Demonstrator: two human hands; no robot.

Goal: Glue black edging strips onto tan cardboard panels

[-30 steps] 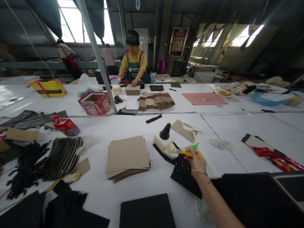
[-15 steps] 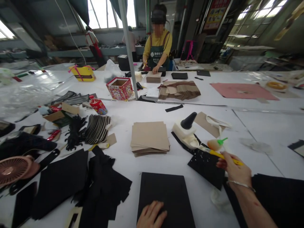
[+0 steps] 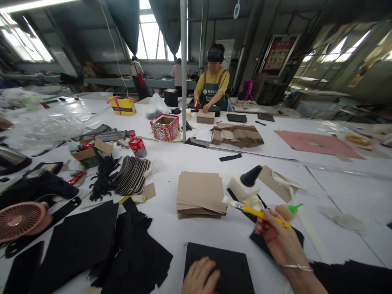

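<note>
Right hand (image 3: 280, 241): fingers pinching yellow brush (image 3: 257, 212), bristles now lifted off glue pot (image 3: 246, 188) at twelve o'clock. Left hand (image 3: 200, 277): fingers pressed flat, steadying black board (image 3: 228, 263) on tabletop (image 3: 171, 163), ready for glue.

One camera only — worn on the head, looking forward and down over a white table (image 3: 190, 163). Own hands very near, at 5 and 6 o'clock. Far off at 12 o'clock — another person (image 3: 213, 83), facing back.
</note>
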